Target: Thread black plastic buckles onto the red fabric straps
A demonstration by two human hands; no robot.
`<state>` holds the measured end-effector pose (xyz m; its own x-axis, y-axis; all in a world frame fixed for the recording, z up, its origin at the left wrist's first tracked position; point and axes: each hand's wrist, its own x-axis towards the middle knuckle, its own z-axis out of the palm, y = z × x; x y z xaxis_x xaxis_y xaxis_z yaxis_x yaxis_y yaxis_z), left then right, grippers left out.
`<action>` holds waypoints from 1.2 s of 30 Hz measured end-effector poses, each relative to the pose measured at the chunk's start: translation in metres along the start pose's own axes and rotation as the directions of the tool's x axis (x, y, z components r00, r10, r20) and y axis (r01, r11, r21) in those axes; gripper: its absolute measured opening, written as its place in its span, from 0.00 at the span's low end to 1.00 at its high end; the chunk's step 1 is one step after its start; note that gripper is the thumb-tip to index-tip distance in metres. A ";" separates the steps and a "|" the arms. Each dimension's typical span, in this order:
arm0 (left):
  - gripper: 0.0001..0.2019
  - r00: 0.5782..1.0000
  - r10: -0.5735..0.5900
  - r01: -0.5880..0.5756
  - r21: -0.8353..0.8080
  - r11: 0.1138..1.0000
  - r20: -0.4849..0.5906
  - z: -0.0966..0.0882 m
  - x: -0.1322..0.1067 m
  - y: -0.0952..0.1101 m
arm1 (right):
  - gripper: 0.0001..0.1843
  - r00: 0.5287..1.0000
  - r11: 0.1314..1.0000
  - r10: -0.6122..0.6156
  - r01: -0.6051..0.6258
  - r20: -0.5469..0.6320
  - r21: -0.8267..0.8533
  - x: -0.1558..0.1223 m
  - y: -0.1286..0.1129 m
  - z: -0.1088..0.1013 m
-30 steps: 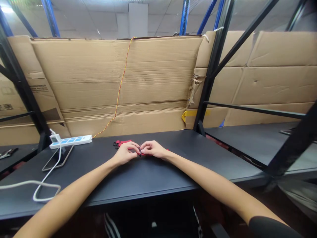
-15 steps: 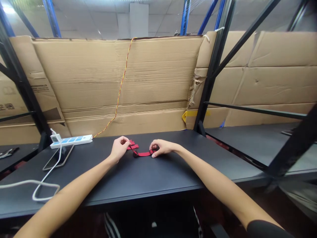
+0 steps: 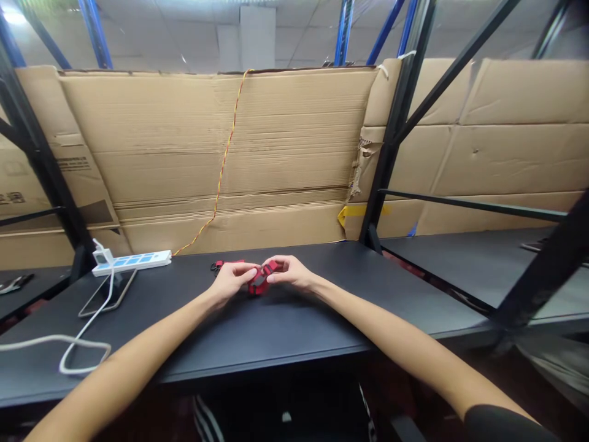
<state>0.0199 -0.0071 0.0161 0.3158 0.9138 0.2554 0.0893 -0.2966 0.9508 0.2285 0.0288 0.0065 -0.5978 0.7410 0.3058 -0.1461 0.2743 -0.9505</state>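
Between my two hands is a red webbing strap (image 3: 258, 284) with black fittings, bent into a loop just above the dark tabletop. My left hand (image 3: 231, 281) pinches the strap's left side between thumb and fingers. On the other side, my right hand (image 3: 289, 274) grips the end with a black buckle (image 3: 269, 267). More red strap with a black clip (image 3: 216, 267) lies on the table behind my left hand. Whether that piece joins the held strap is hidden by my fingers.
At the left, a white power strip (image 3: 133, 263) holds a plugged-in charger (image 3: 103, 253), its white cable (image 3: 87, 328) curling over the table. A phone or tablet (image 3: 109, 293) lies beside it. Cardboard (image 3: 285, 147) walls the back; a black metal post (image 3: 391, 147) rises at right.
My hands have come closer together, the left moving right and the right slightly left. The strap, stretched between them before, is now bent up into a loop.
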 end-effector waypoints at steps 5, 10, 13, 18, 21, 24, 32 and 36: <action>0.18 0.992 -0.081 0.079 -0.028 0.996 -0.095 0.006 -0.002 0.000 | 0.22 0.998 1.000 0.008 -0.007 0.063 -0.019 -0.001 0.002 0.004; 0.17 0.989 -0.104 0.101 -0.034 0.994 -0.108 0.010 -0.004 -0.001 | 0.23 0.998 0.999 0.011 -0.008 0.060 -0.044 -0.002 0.004 0.006; 0.16 0.988 -0.115 0.112 -0.029 0.993 -0.108 0.010 -0.004 -0.001 | 0.24 1.000 0.997 0.008 -0.006 0.021 -0.077 0.000 0.007 0.005; 0.17 0.993 -0.073 0.067 -0.062 0.996 -0.095 0.009 -0.004 -0.003 | 0.26 1.000 0.992 -0.025 0.024 -0.006 -0.127 0.000 0.010 0.004; 0.18 0.992 -0.078 0.068 -0.103 0.992 -0.095 0.009 -0.004 -0.004 | 0.25 0.999 0.987 -0.048 0.046 -0.009 -0.153 0.000 0.009 0.006; 0.17 0.992 -0.072 0.059 -0.121 0.991 -0.107 0.010 -0.004 -0.005 | 0.24 0.996 0.971 -0.091 0.092 0.011 -0.221 -0.001 0.008 0.007; 0.16 0.986 -0.019 0.004 -0.087 0.996 -0.164 0.009 -0.001 -0.005 | 0.20 0.986 0.934 -0.169 0.165 0.013 -0.317 0.000 0.004 0.010; 0.16 0.981 0.021 -0.030 -0.043 0.999 -0.193 0.006 0.001 -0.003 | 0.20 0.985 0.967 -0.141 0.115 -0.099 -0.228 0.001 0.001 0.010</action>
<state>0.0254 -0.0074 0.0125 0.1290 0.9436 0.3049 0.0393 -0.3121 0.9493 0.2205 0.0234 0.0055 -0.4900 0.7520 0.4408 -0.0303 0.4906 -0.8708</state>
